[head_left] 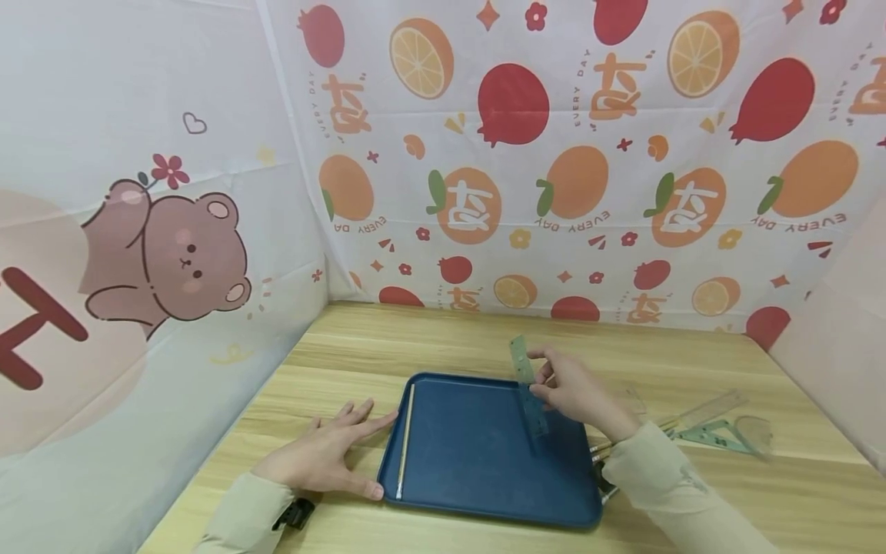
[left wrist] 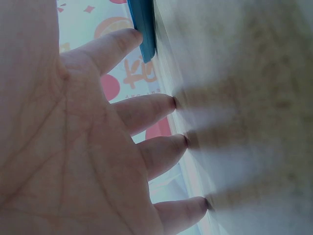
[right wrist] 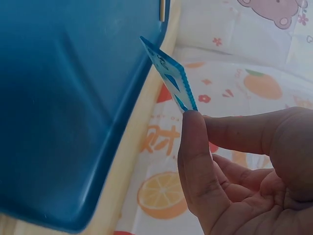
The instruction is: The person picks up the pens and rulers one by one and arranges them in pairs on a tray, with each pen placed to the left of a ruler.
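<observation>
A dark blue tray [head_left: 471, 454] lies on the wooden table, with a thin paintbrush [head_left: 406, 442] along the inside of its left edge. Over the tray's right part, my right hand [head_left: 577, 392] pinches a translucent green ruler [head_left: 520, 355] between thumb and fingers. The right wrist view shows the ruler [right wrist: 171, 78] foreshortened, one edge wavy, raised above the tray [right wrist: 54, 122]. My left hand [head_left: 321, 459] is spread at the tray's left side, thumb and index fingertip at the rim. In the left wrist view, the other fingertips of this hand [left wrist: 83, 137] rest on the table.
To the right of the tray lie a clear ruler [head_left: 716, 406], a green set square [head_left: 711, 438] and a clear protractor [head_left: 756, 433]. Several brushes [head_left: 599, 448] and a black item [head_left: 601, 477] are partly hidden by the right sleeve. Fruit-printed cloth [head_left: 512, 231] hangs behind the table.
</observation>
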The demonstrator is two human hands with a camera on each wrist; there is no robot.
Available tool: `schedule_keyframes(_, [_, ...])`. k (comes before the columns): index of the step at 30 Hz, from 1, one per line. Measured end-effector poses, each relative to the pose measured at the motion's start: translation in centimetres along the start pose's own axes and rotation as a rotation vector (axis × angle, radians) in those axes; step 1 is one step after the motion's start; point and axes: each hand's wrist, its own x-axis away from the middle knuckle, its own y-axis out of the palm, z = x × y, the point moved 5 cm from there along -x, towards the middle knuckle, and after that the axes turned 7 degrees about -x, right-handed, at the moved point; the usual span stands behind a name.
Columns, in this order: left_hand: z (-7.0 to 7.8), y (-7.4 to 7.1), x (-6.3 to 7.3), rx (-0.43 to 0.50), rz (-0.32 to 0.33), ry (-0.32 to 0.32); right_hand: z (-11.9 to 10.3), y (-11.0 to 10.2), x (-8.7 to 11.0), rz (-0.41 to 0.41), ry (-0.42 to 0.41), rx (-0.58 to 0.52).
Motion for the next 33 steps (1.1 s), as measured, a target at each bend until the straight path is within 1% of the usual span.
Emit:
schedule_keyframes(6, [-0.1,0.0,0.1,0.008,0.004,0.008,-0.2,1.4,-0.5,-0.016,0.003,-0.013])
schedule_keyframes(13, [-0.1,-0.2,0.1,0.003,0.011,0.021,-1.0,2.9,-0.9,-0.028,0.014,0.001])
schedule_keyframes(22, [-0.2,-0.1,0.0,-0.002,0.013,0.022,-1.7,4.9,-1.4,-0.070,-0.001,-0.020])
schedule_keyframes(26, [-0.2,-0.1,0.0,-0.005,0.014,0.028,-1.6,6.0,-1.7,-0.090,0.009,-0.045])
schedule_keyframes(33, [-0.1,0.0,-0.1,0.000,0.004,0.021,-1.8,7.6,-2.2,-0.128,0.022,-0.064])
